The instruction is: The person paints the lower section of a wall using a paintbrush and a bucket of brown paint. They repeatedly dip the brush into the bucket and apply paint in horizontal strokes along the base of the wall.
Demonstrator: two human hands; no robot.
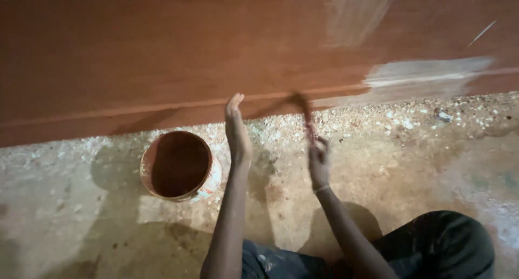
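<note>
L hand (237, 128): open, flat, edge-on, near bucket (180, 166)
R hand (319, 163): grips blurred brush (304, 114)
Wall (162, 52): red-brown, pale patches at right
Floor (81, 203): speckled w/ debris

Red-brown wall (135, 46) above speckled concrete floor (421, 160).

dim warm light with soft shadows on the floor (81, 214), the brush (303, 114) motion-blurred, corners darkened and soft.

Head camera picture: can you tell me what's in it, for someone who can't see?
A person's right hand holds a blurred paintbrush near a reddish-brown wall. The left hand is open and flat beside it, and a paint bucket sits on the speckled floor.
</note>
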